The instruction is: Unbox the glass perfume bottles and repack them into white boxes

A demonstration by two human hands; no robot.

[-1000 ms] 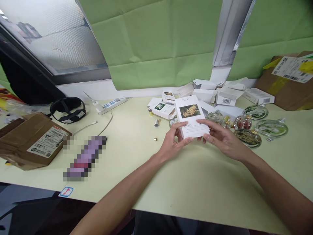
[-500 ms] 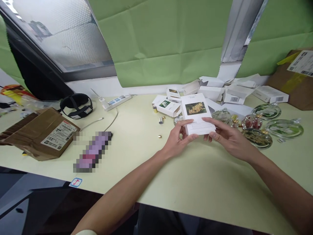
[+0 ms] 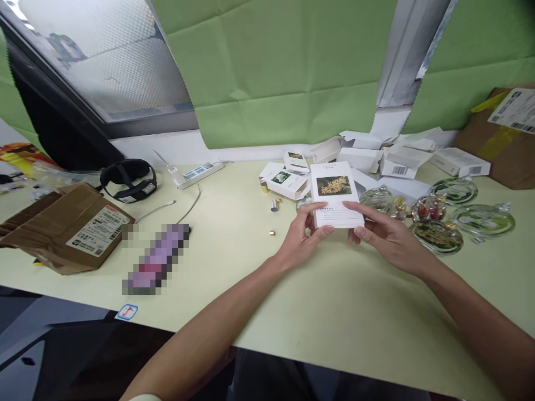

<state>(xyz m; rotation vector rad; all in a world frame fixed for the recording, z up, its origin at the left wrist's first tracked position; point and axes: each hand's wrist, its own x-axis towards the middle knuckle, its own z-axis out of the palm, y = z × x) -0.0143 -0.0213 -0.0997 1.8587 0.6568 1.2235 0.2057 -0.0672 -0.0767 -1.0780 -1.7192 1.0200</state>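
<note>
A white carton [image 3: 334, 209] with a picture of yellow-orange flowers is held between both hands, its printed face towards me. My left hand [image 3: 308, 227] grips its lower left side, thumb at the bottom edge and a finger on the face. At the lower right, my right hand [image 3: 378, 229] pinches it the same way; the fingers behind the carton are hidden. Beyond it lie white boxes with flower pictures, among them a small box [image 3: 297, 161] and a larger one [image 3: 288, 184]. Clear glass bottles, such as one with a green inside [image 3: 485, 221], lie right of my right hand.
Small metal caps, a silver one [image 3: 274, 205] and a gold one [image 3: 272, 233], stand left of the carton. Opened white boxes [image 3: 361, 159] pile against the wall. A brown cardboard box [image 3: 67, 228], headset [image 3: 129, 181], power strip [image 3: 204, 172] and blurred-out device [image 3: 161, 259] are on the left.
The carton is still in both hands. My right hand has shifted slightly left along its lower edge, and the carton's lower right corner looks more closed up. The camera view has moved slightly.
</note>
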